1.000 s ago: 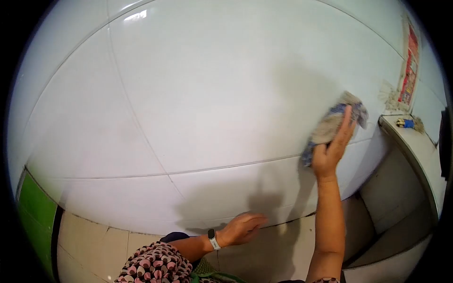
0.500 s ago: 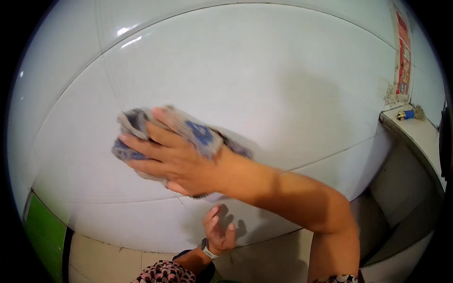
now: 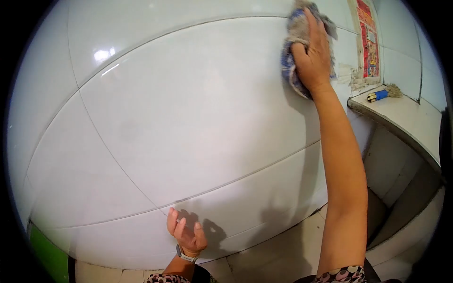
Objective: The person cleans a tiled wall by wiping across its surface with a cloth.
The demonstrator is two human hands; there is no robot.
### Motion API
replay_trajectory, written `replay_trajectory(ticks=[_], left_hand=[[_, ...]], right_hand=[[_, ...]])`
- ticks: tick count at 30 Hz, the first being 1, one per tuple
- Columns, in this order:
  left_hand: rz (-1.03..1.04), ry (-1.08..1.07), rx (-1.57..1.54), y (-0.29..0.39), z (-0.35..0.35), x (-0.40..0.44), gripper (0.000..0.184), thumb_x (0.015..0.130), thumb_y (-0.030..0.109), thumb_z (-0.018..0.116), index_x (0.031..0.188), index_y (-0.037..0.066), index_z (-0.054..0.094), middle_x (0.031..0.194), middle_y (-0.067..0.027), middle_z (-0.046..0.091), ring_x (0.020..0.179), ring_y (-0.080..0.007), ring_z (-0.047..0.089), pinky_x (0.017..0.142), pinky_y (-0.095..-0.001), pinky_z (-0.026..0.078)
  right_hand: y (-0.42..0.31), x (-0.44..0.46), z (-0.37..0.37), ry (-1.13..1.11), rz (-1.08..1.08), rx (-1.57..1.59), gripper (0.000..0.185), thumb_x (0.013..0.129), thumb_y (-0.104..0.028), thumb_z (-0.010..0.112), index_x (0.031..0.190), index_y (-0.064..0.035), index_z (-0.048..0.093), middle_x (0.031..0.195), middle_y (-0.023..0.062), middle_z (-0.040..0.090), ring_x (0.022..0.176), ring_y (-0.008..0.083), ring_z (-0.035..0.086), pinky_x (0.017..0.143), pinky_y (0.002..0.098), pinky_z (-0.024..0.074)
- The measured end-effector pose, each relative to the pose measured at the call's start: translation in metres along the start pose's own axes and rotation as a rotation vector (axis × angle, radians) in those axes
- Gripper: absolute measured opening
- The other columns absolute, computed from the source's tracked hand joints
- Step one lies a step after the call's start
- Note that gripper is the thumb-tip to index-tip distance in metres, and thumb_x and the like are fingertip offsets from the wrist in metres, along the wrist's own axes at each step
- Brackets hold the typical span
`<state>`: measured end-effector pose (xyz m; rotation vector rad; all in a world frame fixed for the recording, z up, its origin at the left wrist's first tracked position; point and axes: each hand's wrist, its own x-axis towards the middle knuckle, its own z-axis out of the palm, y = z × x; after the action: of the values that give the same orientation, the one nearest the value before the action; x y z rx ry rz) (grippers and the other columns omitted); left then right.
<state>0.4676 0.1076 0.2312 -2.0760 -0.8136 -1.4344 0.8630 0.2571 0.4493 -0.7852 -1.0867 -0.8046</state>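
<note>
My right hand [image 3: 313, 59] presses a grey and blue cleaning cloth [image 3: 298, 29] against the white tiled wall [image 3: 203, 104], high up at the right. The cloth is bunched under the palm and spills out around the fingers. Low down, near the bottom of the wall, my left hand [image 3: 187, 232] is raised with its fingers loosely curled and apart. It holds nothing. On that wrist sits a watch [image 3: 187, 255] with a light strap.
A ledge [image 3: 401, 113] juts out at the right, with a small bristle brush [image 3: 383, 94] bound in blue on it. Above it a red printed poster [image 3: 369, 40] is stuck to the wall. A green panel [image 3: 47, 252] stands at lower left. Floor tiles [image 3: 264, 257] run along the bottom.
My right hand has swept the cloth from the left of the wall up to the upper right, and the arm has straightened. The view has shifted; my left hand stays low with fingers apart.
</note>
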Motion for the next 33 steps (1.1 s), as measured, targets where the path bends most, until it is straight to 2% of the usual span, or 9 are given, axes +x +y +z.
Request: replay_trajectory(ticks=[5, 12, 18, 20, 22, 28, 29, 32, 33], left_hand=[[0.140, -0.042, 0.119, -0.005, -0.007, 0.054, 0.043, 0.076, 0.001, 0.048, 0.119, -0.003, 0.047, 0.130, -0.0250, 0.043, 0.126, -0.0467, 0.033, 0.103, -0.0515, 0.030], [0.208, -0.270, 0.174, -0.004, -0.023, 0.077, 0.040, 0.072, 0.000, 0.052, 0.112, -0.001, 0.058, 0.124, -0.0192, 0.051, 0.125, -0.0425, 0.037, 0.102, -0.0476, 0.031], [0.235, -0.313, 0.205, 0.001, -0.004, 0.077, 0.034, 0.070, 0.003, 0.056, 0.103, 0.002, 0.064, 0.121, -0.0168, 0.054, 0.124, -0.0404, 0.038, 0.102, -0.0465, 0.031], [0.227, -0.310, 0.204, 0.004, 0.000, 0.075, 0.035, 0.070, 0.003, 0.056, 0.104, 0.002, 0.064, 0.120, -0.0168, 0.055, 0.124, -0.0405, 0.037, 0.102, -0.0468, 0.031], [0.228, -0.308, 0.235, 0.003, 0.002, 0.075, 0.035, 0.070, 0.004, 0.054, 0.103, 0.002, 0.064, 0.120, -0.0174, 0.055, 0.125, -0.0415, 0.036, 0.102, -0.0479, 0.031], [0.231, -0.310, 0.184, 0.000, 0.003, 0.079, 0.035, 0.071, 0.005, 0.050, 0.103, -0.001, 0.063, 0.121, -0.0205, 0.053, 0.126, -0.0454, 0.034, 0.105, -0.0498, 0.029], [0.233, -0.322, 0.173, -0.001, 0.003, 0.080, 0.035, 0.071, 0.005, 0.050, 0.103, -0.001, 0.063, 0.121, -0.0205, 0.053, 0.126, -0.0454, 0.034, 0.105, -0.0498, 0.029], [0.239, -0.289, 0.178, -0.002, 0.004, 0.079, 0.035, 0.072, 0.004, 0.050, 0.104, -0.001, 0.062, 0.122, -0.0209, 0.052, 0.125, -0.0464, 0.034, 0.104, -0.0502, 0.030], [0.224, -0.295, 0.175, -0.002, 0.003, 0.078, 0.036, 0.072, 0.003, 0.050, 0.106, -0.001, 0.062, 0.123, -0.0208, 0.052, 0.126, -0.0458, 0.034, 0.105, -0.0504, 0.028]], right_hand=[[0.073, -0.027, -0.024, -0.064, 0.362, -0.061, 0.067, 0.080, -0.031, 0.046, 0.141, -0.0140, 0.027, 0.140, 0.0251, 0.032, 0.131, 0.0425, 0.027, 0.108, 0.0456, 0.0215], [0.078, -0.042, -0.057, -0.066, 0.696, -0.058, 0.062, 0.084, -0.024, 0.039, 0.141, -0.0038, 0.025, 0.137, 0.0287, 0.033, 0.129, 0.0428, 0.029, 0.107, 0.0445, 0.0240], [-0.054, 0.001, 0.004, -0.070, -0.078, -0.120, 0.065, 0.084, -0.027, 0.046, 0.142, -0.0075, 0.024, 0.132, 0.0326, 0.037, 0.125, 0.0470, 0.033, 0.106, 0.0469, 0.0254], [-0.113, 0.018, 0.023, 0.025, -0.316, 0.059, 0.059, 0.082, -0.019, 0.048, 0.138, -0.0079, 0.034, 0.130, 0.0237, 0.044, 0.121, 0.0464, 0.037, 0.104, 0.0470, 0.0274], [-0.157, 0.033, 0.018, -0.199, -0.253, 0.127, 0.066, 0.076, -0.029, 0.051, 0.137, -0.0080, 0.035, 0.138, 0.0289, 0.030, 0.127, 0.0428, 0.031, 0.106, 0.0524, 0.0222], [-0.140, 0.058, 0.044, -0.104, -0.362, 0.211, 0.064, 0.079, -0.028, 0.053, 0.136, -0.0067, 0.035, 0.141, 0.0207, 0.032, 0.132, 0.0381, 0.028, 0.110, 0.0501, 0.0188], [-0.119, 0.066, 0.049, 0.088, -0.419, 0.126, 0.059, 0.081, -0.025, 0.053, 0.135, -0.0072, 0.038, 0.139, 0.0206, 0.035, 0.130, 0.0378, 0.031, 0.110, 0.0475, 0.0201], [-0.030, 0.081, 0.040, 0.102, -0.209, -0.057, 0.053, 0.085, -0.024, 0.049, 0.132, -0.0020, 0.039, 0.133, 0.0230, 0.042, 0.124, 0.0384, 0.038, 0.108, 0.0438, 0.0249], [-0.012, 0.073, 0.027, 0.117, 0.042, 0.052, 0.052, 0.085, -0.024, 0.048, 0.132, -0.0017, 0.039, 0.132, 0.0240, 0.042, 0.123, 0.0389, 0.039, 0.107, 0.0432, 0.0253]])
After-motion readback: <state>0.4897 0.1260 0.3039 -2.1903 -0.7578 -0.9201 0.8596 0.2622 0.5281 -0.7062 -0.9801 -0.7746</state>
